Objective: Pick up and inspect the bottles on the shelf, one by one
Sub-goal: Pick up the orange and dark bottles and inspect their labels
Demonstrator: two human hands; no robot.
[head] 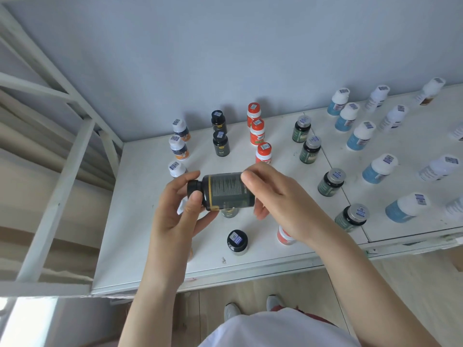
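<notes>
A black bottle (225,191) with a dark label and a yellow stripe lies on its side in the air above the white shelf (140,221). My left hand (175,211) grips its black cap end and underside. My right hand (275,196) holds its base end, fingers wrapped over the top. Both hands are shut on this one bottle. Directly below it another black bottle (237,241) stands upright, and a third is partly hidden behind the held one.
Rows of upright bottles stand on the shelf: white-orange ones (178,146) at left, black (220,142), orange (257,131), green (309,149), blue (359,136) and white (393,118) toward the right. A white metal frame (57,196) stands at left. The shelf's front edge (250,271) is near.
</notes>
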